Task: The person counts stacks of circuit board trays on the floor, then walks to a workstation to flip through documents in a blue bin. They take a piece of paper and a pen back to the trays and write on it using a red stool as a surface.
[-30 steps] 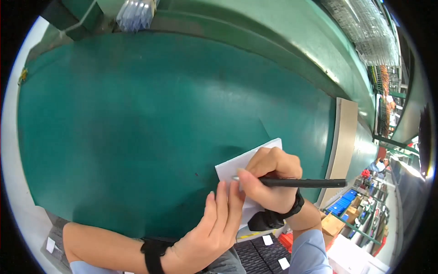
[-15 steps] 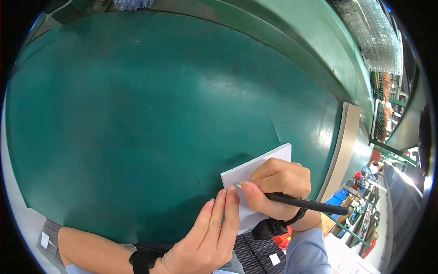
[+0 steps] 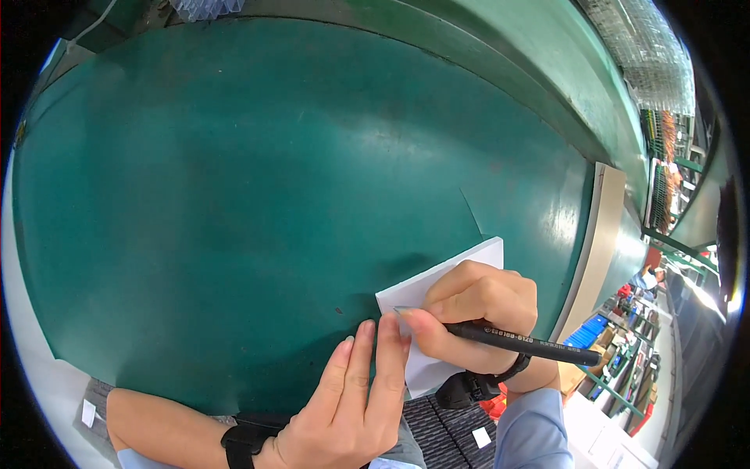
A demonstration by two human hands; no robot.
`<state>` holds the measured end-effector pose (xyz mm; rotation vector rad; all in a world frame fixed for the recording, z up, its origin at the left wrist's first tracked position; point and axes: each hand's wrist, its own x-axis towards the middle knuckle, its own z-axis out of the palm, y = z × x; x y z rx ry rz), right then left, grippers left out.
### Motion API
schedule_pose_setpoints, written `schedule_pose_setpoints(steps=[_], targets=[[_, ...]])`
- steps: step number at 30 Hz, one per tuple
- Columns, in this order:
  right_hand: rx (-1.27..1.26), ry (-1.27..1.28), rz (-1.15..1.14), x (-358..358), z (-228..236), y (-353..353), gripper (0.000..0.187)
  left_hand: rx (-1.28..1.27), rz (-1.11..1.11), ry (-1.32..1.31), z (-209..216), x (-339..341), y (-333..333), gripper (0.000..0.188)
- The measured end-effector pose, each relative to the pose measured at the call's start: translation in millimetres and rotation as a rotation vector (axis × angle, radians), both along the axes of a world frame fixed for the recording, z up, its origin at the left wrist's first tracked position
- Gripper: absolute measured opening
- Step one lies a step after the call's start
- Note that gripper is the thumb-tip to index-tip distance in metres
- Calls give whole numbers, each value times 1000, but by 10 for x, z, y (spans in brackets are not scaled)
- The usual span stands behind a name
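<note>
A white pad of paper [image 3: 428, 375] lies slanted at the near edge of the green table, right of the middle. My right hand [image 3: 484, 313] rests on it and grips a black pen [image 3: 531, 341], whose tip meets the paper near its left side. The pen's rear end slopes away to the right. Flat against the pad's left edge, the fingertips of my left hand [image 3: 355, 406] press down, fingers stretched out and close to the pen tip. Any marks on the paper are too small or hidden to make out. Both wrists wear black bands.
The green tabletop [image 3: 234, 195] spreads ahead and to the left. A raised green ledge [image 3: 500, 55] runs along its far side, and a beige strip [image 3: 598, 234] bounds the right. Clear plastic pieces [image 3: 205, 8] sit at the far left. Shelves with blue bins [image 3: 586, 332] stand beyond.
The view has shifted slightly. The pen tip has moved a little to the left on the paper, and my left fingers have spread somewhat. Both hands keep their places on the pad.
</note>
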<state>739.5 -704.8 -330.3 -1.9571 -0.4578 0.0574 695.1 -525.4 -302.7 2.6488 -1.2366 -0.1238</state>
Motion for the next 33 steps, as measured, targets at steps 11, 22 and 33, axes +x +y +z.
schedule_pose_setpoints(steps=[11, 22, 33], targets=[[-41, -53, 26, 13, -33, 0, 22, 19, 13, -6, 24, -4, -21, 32], [-38, -24, 15, 33, -13, -6, 22, 23, 4, -30, 16, 12, -32, 31], [-55, -6, 7, 24, 7, -14, 21, 27, 2, -30, 18, 18, -50, 31]])
